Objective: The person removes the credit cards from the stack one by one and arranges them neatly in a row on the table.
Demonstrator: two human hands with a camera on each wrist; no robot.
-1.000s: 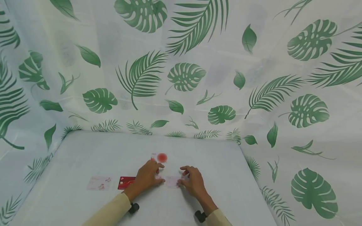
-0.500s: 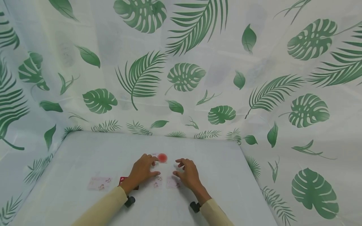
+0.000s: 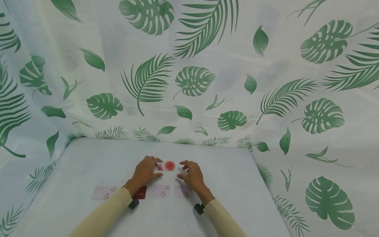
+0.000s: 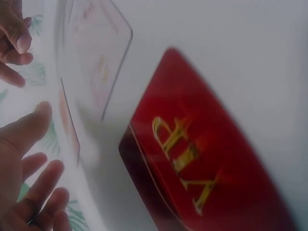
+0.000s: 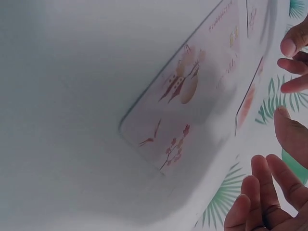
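A card with a red circle (image 3: 169, 165) lies flat on the white table, beyond a row of other cards. My left hand (image 3: 146, 171) is at its left end, fingertips right at the edge, thumb and fingers spread apart. On the other side, my right hand (image 3: 191, 174) faces it with bent, parted fingers just past the right end. Neither hand grips anything. Under my left wrist lies a red VIP card (image 4: 183, 154), partly hidden in the head view. A pale card with pink flowers (image 5: 178, 96) shows below my right hand, and another pale card (image 3: 160, 190) lies between the wrists.
One more pale floral card (image 3: 102, 192) lies at the row's left end. White curtains (image 3: 231, 65) printed with green leaves rise behind the table (image 3: 219, 161) and along both sides.
Both hands have moved away from the row toward the card with the red circle and now frame it from either side. The pale cards in the middle have come into fuller view.
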